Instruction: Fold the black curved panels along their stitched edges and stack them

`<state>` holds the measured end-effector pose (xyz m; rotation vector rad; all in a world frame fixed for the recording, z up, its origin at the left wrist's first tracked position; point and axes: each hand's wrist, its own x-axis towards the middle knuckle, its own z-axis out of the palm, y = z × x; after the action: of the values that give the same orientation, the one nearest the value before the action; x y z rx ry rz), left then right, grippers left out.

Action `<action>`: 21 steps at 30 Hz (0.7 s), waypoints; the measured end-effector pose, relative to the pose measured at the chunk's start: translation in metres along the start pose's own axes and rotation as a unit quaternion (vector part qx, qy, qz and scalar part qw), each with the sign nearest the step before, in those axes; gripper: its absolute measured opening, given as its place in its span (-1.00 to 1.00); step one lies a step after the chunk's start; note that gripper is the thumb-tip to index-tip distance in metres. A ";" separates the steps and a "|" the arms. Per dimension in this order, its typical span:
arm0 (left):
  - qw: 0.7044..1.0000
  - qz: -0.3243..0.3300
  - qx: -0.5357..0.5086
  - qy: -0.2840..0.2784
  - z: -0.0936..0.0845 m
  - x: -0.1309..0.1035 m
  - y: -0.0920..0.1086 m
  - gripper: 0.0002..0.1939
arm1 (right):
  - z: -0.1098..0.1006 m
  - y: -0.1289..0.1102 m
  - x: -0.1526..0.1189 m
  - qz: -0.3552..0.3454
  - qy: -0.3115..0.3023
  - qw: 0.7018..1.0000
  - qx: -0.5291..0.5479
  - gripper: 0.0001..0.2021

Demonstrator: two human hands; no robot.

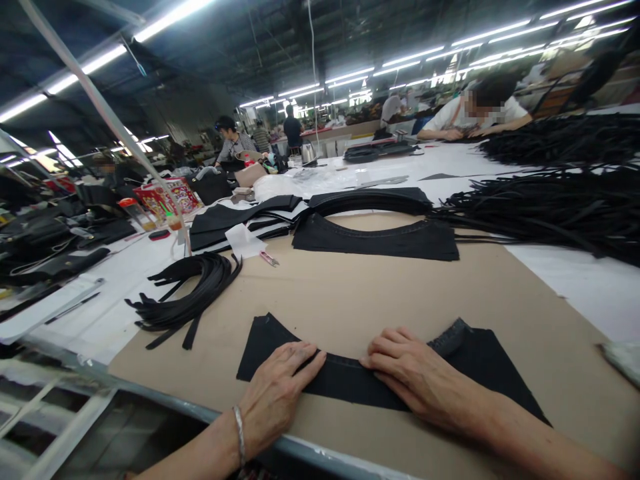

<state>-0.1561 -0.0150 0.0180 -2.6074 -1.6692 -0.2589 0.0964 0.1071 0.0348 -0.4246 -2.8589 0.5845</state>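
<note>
Tube lights (173,20) glowing under a dark ceiling (380,27); brown sheet (390,293) covering part of the white table (555,269). On it, near the front, black panel (345,385) lying, long axis running left-right, hollow edge facing the far side. Left hand (280,380) and right hand (407,373) pressing it, fingers close together; whether gripping, I can't tell.

Left forearm (197,453), bare, slanting up from lower left; right forearm (540,433), also bare, reaching in from lower right. Left hand (275,387) palm down, fingers extended forward and rightward, thumb apart from index finger. Right hand (403,370) angled leftward, back upward, fingers bent at knuckles, thumb lower, nearer body. Hands close together, fingertips facing across narrow gap.
</note>
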 end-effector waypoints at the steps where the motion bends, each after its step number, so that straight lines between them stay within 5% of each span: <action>1: 1.000 0.003 0.000 0.001 -0.001 0.000 0.000 -0.44 | 0.000 0.000 0.000 -0.001 0.002 1.000 -0.002 -0.76; 7: 0.997 -0.043 -0.051 0.031 -0.012 0.018 0.021 -0.46 | -0.001 0.000 0.000 -0.006 0.006 1.000 -0.012 -0.77; 13: 0.990 -0.087 -0.108 0.017 0.015 0.040 0.064 -0.49 | -0.002 0.000 0.000 -0.006 0.001 1.000 -0.006 -0.79; 21: 0.991 -0.093 -0.089 0.037 0.029 0.039 0.067 -0.43 | -0.014 0.014 -0.001 0.017 -0.026 0.999 0.028 -0.91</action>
<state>-0.0762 -0.0049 -0.0001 -2.5242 -1.9501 -0.5281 0.1042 0.1240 0.0414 -0.4568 -2.8808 0.6897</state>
